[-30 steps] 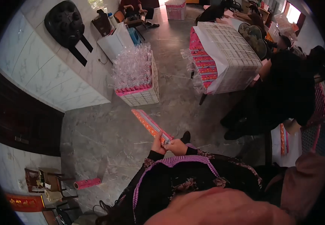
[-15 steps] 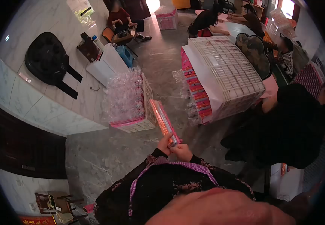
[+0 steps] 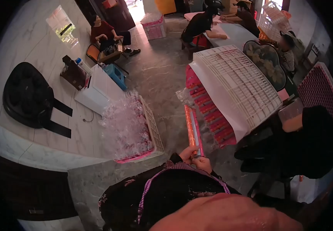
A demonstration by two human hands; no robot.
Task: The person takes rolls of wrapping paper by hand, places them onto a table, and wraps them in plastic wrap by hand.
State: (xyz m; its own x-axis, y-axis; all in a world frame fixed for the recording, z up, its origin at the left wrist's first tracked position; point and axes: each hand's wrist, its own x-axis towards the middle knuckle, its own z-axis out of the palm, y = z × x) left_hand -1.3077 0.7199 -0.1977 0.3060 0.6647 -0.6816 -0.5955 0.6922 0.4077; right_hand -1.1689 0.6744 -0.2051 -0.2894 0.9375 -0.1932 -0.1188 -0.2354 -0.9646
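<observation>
A long, narrow plastic-wrapped pack (image 3: 191, 129) with orange, silvery and pink stripes points away from my body, tilted slightly to the left. My left hand (image 3: 188, 153) is closed around its near end. Just below and to the right, my right hand (image 3: 202, 164) has its fingers pressed together at the bottom of the same pack. What exactly the right fingertips pinch is too small to make out. Beyond the pack's far end, similar red and pink packs (image 3: 212, 115) stick out in a row from a white plastic crate (image 3: 237, 82) lying on its side.
A crate (image 3: 156, 133) full of clear-wrapped packs (image 3: 126, 129) stands on the floor to the left, by a white cabinet (image 3: 101, 88). Close on my right is a person in black (image 3: 293, 148). Several people sit around a table (image 3: 235, 34) and on a chair (image 3: 106, 57).
My view has swung, so the room appears shifted. Both hands and the pack now lie further right in view, closer to the row of red packs. The grip looks the same.
</observation>
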